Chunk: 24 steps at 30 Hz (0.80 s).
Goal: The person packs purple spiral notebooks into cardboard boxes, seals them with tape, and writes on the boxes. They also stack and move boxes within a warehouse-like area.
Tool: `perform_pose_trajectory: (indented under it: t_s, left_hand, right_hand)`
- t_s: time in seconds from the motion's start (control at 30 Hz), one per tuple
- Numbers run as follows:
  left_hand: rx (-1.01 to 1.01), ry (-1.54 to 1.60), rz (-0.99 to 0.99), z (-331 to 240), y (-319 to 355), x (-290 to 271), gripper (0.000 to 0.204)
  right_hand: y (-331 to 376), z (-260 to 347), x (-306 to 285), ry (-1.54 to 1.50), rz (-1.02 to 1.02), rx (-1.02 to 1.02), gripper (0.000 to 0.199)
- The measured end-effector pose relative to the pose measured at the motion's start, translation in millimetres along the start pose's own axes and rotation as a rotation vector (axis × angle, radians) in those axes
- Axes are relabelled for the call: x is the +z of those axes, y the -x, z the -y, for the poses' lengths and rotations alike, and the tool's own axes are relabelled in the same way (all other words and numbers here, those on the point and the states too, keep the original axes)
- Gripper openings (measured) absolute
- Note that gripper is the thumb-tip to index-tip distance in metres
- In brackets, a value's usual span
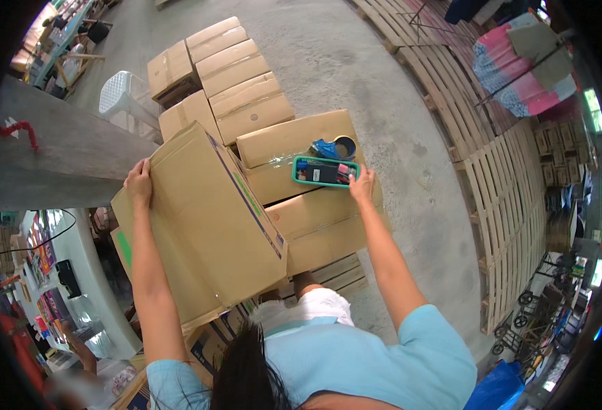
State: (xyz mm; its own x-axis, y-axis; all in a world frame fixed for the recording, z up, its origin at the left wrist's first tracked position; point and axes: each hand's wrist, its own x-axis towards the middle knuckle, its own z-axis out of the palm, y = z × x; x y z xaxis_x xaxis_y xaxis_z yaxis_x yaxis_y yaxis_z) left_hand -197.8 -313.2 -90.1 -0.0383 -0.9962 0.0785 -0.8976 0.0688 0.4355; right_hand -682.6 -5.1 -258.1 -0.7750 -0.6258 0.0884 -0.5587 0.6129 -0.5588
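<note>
My left hand (138,183) is closed over the far left edge of a large cardboard box (198,225), which stands tilted in front of me. To the right, my right hand (362,183) grips the right end of a small green plastic basket (308,182). Inside the basket lie a black box-shaped thing, pens or markers and other small items. It rests on a taped cardboard carton (266,147). Just beyond the basket sits a blue tape dispenser (324,149) with a roll of tape (344,146).
Several sealed cartons (232,68) stand behind, beside a white plastic stool (124,96). A concrete pillar (61,147) rises at the left, above a white table (89,273) with goods. Wooden pallets (499,219) line the right. Another person (75,383) is at lower left.
</note>
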Motion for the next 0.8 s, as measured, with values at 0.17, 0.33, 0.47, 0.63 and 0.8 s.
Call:
perform_pose_trajectory:
  t_s: [0.17,0.33,0.47,0.63,0.8]
  left_hand:
    - [-0.019,0.012,0.005,-11,0,0,0.036]
    - [-0.031,0.065,0.018,-10,-12,1,0.033]
    - [0.002,-0.025,0.004,-5,-11,1,0.034]
    - [0.021,-0.035,-0.005,-13,-11,0,0.035]
    - [0.051,-0.022,-0.086,-8,-15,3,0.033]
  right_hand:
    - [-37,-69,49,0.232,0.434,0.287,0.053]
    - [39,-54,39,-0.047,0.533,0.215,0.047]
    - [58,7,5,0.022,0.246,0.196,0.033]
    - [-48,45,24,0.229,0.12,-0.41,0.084]
    - [-100,29,75,0.472,0.467,-0.449,0.098]
